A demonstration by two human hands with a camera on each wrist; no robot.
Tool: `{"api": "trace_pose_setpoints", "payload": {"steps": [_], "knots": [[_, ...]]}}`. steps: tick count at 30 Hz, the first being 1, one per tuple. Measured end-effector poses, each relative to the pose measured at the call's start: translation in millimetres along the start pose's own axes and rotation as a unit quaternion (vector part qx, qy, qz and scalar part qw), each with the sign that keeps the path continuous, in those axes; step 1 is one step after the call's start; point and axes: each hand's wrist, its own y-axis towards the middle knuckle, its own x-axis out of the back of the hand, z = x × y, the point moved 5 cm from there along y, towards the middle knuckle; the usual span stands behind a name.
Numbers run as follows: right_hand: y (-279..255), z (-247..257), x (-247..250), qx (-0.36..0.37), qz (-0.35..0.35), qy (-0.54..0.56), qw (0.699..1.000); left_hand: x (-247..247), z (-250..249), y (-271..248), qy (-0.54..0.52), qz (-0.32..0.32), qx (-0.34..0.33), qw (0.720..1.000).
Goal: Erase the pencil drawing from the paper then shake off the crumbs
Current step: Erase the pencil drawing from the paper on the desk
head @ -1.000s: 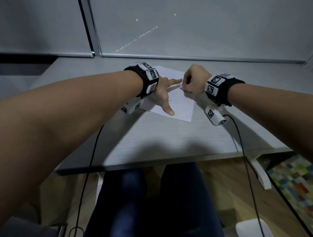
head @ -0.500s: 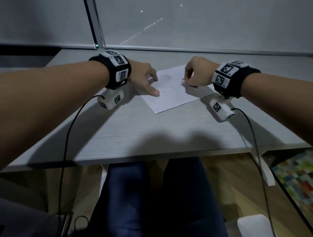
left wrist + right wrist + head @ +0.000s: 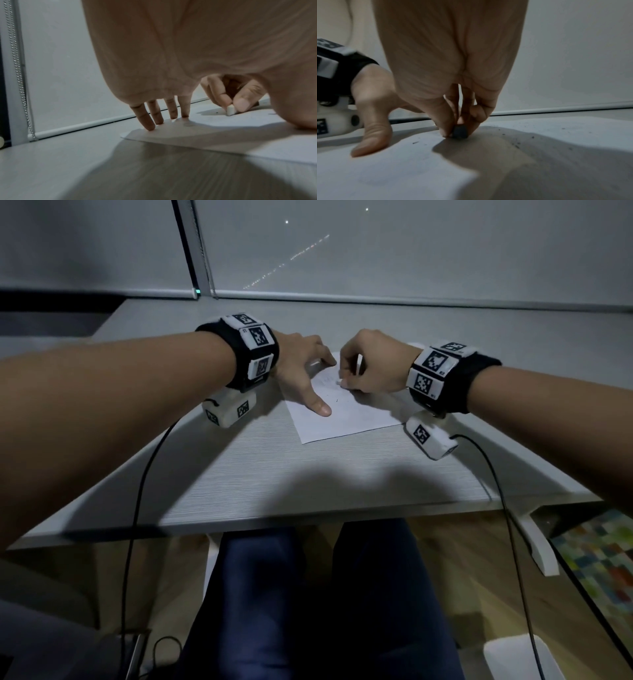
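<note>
A white sheet of paper [image 3: 346,419] lies on the grey table [image 3: 308,481], with faint pencil marks near its middle. My left hand [image 3: 308,374] rests spread on the paper's left part, thumb and fingertips [image 3: 150,125] pressing it flat. My right hand [image 3: 370,364] pinches a small white eraser [image 3: 230,110] between thumb and fingers, its tip down on the paper [image 3: 240,121]. In the right wrist view the eraser [image 3: 459,132] looks dark in shadow. Dark crumbs [image 3: 516,144] lie scattered on the sheet [image 3: 402,169].
A roller blind with a bead chain [image 3: 18,75] hangs behind the table. Cables [image 3: 137,508] run from both wrist cameras off the table's front edge. My legs [image 3: 308,611] are under the table; a patterned rug [image 3: 599,570] lies at the right.
The view has shifted. My left hand lifted off, then came back down spread on the paper's left part. My right hand kept the eraser and moved a little left across the sheet.
</note>
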Motion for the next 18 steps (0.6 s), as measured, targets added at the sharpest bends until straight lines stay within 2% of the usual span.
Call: {"api": "trace_pose_setpoints", "payload": {"steps": [3, 9, 15, 18], "knots": [[2, 4, 1, 0.012, 0.020, 0.006, 1.000, -1, -1, 1, 0.037, 0.013, 0.017, 0.999], [18, -9, 10, -0.050, -0.017, -0.029, 0.998, 2, -6, 2, 0.060, 0.021, 0.039, 0.997], [6, 10, 1, 0.014, 0.020, 0.002, 1.000, 0, -5, 1, 0.064, 0.021, 0.043, 0.997], [13, 2, 3, -0.012, 0.014, 0.011, 1.000, -2, -2, 1, 0.064, 0.027, 0.044, 0.997]]}}
